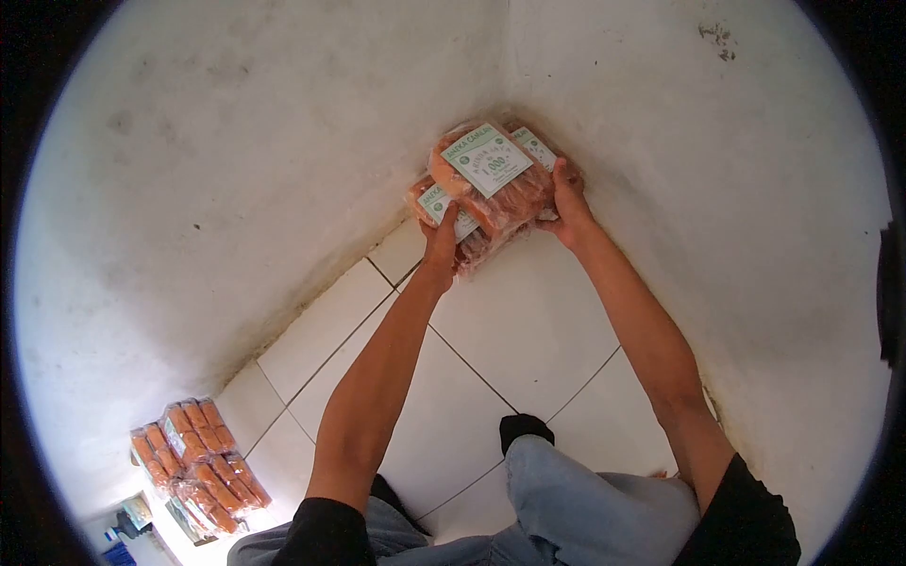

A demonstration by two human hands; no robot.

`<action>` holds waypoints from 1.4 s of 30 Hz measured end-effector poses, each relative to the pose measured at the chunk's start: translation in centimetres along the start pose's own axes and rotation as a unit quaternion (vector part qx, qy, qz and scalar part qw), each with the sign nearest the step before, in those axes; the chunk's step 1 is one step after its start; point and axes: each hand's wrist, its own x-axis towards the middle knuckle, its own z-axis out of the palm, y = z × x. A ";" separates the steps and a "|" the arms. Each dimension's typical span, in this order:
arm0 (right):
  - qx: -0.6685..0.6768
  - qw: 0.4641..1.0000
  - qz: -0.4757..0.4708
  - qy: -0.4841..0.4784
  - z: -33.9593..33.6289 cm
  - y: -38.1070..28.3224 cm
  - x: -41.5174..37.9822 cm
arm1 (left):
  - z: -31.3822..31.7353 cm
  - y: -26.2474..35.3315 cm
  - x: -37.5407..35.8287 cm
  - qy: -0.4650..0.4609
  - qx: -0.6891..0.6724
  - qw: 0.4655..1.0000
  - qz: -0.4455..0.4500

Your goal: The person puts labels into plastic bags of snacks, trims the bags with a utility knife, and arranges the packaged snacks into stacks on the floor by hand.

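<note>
In the corner where two walls meet, a pile of clear plastic snack packs with orange-brown contents stands in front of me. The top snack pack (486, 162) bears a white and green label reading 1.000. Beneath it, a lower left pack (435, 201) and a lower right pack (535, 149) show part of their labels. My left hand (439, 247) is closed on the left side of the pile, thumb on top of the lower left pack. On the opposite side my right hand (570, 209) grips the lower right pack, thumb up. The undersides of the packs are hidden.
Stained whitish walls (236, 170) rise on both sides of the corner. White floor tiles (510, 311) lie below me. More orange-brown packs (203, 453) are stacked at the lower left, near a blue item (121, 547). My dark-socked foot (526, 429) is on the tiles.
</note>
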 end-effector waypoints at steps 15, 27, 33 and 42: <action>-0.216 0.957 -0.188 0.048 1.1 5.2 -0.4 | 0.5 -0.3 1.6 0.096 0.003 0.992 0.088; 0.048 0.994 -0.005 0.100 0.9 3.6 -4.1 | -0.3 -1.0 0.6 0.147 -0.067 0.984 0.070; 0.144 0.979 0.045 -0.138 1.7 2.8 -2.1 | 0.0 -1.2 1.2 0.016 -0.046 0.999 0.016; 0.154 0.987 0.029 -0.022 -2.0 8.1 -0.3 | -7.0 1.0 -4.5 -0.091 0.214 0.968 0.091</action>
